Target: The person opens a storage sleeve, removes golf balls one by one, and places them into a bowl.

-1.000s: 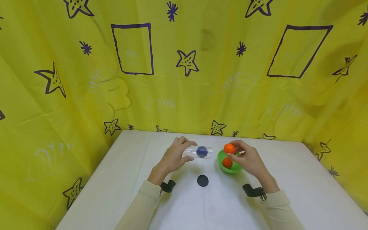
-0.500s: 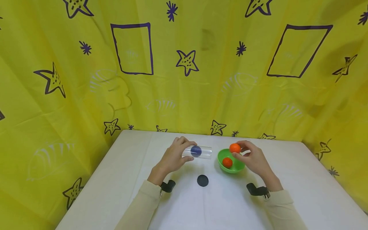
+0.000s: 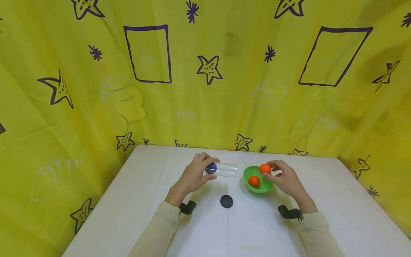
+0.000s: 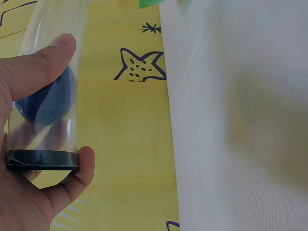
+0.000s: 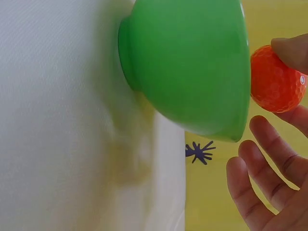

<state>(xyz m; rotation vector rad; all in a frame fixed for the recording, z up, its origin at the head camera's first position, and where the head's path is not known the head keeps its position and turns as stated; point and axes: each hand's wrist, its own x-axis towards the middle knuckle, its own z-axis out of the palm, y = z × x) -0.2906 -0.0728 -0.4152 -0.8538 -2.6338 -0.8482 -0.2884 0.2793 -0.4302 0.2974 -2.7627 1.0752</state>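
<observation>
My left hand (image 3: 193,174) grips a clear plastic tube (image 3: 227,170) that lies nearly level above the table. Inside it, near the palm end, is a dark blue ball (image 4: 49,98). A black cap (image 4: 42,160) closes that end, with a finger curled against it. The tube's other end points toward the green bowl (image 5: 192,62). My right hand (image 3: 284,177) pinches an orange golf ball (image 5: 275,82) between thumb and finger at the bowl's rim, its other fingers loosely spread. A second orange ball (image 3: 254,181) sits in the bowl.
A black disc (image 3: 226,201) lies flat on the white table (image 3: 128,200) between the forearms. A yellow patterned curtain (image 3: 179,100) hangs behind and along both sides of the table.
The blue ball has rolled left along the tube toward its capped end. My right hand has moved right with the orange golf ball and slightly down. My left hand keeps its place.
</observation>
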